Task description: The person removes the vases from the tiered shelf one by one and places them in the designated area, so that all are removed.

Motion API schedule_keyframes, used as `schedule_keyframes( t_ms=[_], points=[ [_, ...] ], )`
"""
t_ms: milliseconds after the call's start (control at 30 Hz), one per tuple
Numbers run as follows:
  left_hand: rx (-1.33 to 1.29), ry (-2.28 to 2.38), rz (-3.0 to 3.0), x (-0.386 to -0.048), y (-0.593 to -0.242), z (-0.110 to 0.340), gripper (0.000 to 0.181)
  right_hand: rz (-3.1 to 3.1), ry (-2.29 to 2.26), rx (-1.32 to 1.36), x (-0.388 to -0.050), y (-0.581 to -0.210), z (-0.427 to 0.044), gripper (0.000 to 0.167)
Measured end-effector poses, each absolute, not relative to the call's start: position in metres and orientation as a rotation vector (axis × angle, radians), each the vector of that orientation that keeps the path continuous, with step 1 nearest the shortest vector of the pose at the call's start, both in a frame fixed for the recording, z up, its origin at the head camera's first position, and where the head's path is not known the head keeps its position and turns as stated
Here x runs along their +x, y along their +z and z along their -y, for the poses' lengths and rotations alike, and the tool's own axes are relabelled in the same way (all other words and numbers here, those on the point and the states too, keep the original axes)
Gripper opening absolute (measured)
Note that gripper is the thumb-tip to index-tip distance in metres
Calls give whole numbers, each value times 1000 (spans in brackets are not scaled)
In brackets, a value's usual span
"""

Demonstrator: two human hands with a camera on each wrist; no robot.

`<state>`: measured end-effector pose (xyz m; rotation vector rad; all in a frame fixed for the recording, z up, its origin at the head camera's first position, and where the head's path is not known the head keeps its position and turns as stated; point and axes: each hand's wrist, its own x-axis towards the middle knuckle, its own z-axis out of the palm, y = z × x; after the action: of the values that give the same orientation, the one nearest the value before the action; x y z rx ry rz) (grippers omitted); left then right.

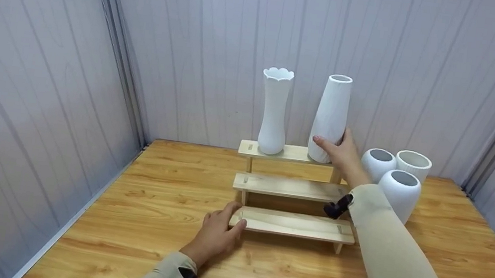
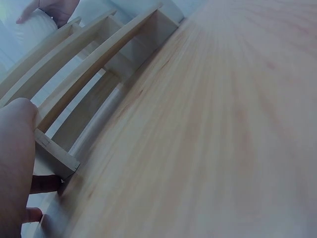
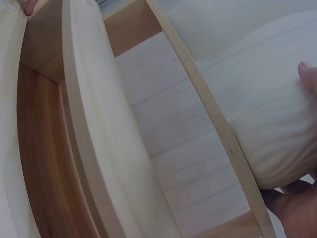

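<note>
A three-tier wooden stand [image 1: 290,187] stands on the table. My left hand [image 1: 216,234] grips the left end of its lowest step, thumb in front and fingers round the side; the left wrist view shows the thumb [image 2: 17,144] against the wood. My right hand [image 1: 346,154] holds a tall, narrow-necked white vase [image 1: 331,112] low on its body, upright at the right end of the top step. In the right wrist view the ribbed vase base [image 3: 277,134] is at the step's edge. A scallop-rimmed white vase [image 1: 274,114] stands on the top step's left.
Right of the stand, close to my right forearm, are two rounded white vases, one behind [image 1: 375,164] and one in front [image 1: 399,195], plus a wider cylindrical white vase [image 1: 416,162]. Panelled walls [image 1: 221,49] enclose the wooden table [image 1: 176,172] at the back and sides.
</note>
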<state>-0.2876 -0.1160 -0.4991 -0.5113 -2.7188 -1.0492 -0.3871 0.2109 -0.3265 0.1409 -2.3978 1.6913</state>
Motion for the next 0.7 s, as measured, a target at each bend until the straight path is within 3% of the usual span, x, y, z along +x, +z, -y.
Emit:
schedule_keyframes(
  t_ms=[700],
  points=[
    [-526,-1029,2714,-286,-498,115,51,2079,1844,289,-350,-345,-206,87]
  ],
)
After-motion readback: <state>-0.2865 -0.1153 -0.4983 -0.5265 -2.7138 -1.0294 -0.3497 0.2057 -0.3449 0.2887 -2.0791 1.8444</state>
